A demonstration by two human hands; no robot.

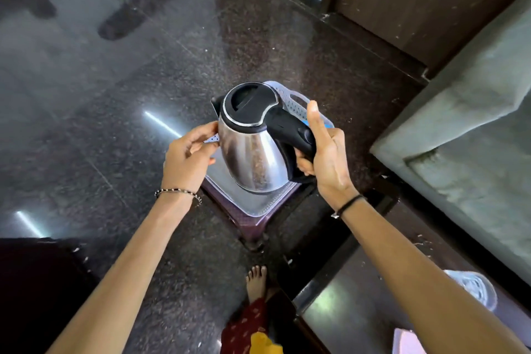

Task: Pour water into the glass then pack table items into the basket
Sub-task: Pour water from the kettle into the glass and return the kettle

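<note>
Floor (115, 89) dark, speckled; right hand (326, 152) grips kettle (250, 152), left hand (186, 156) pinches basket (297, 106) rim.

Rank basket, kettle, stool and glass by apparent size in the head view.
1. basket: shows past the kettle at right and below.
2. kettle: held nearer the camera, so a close call.
3. glass: smallest, partly behind the right arm.
Unranked: stool, mostly covered by the basket.
</note>
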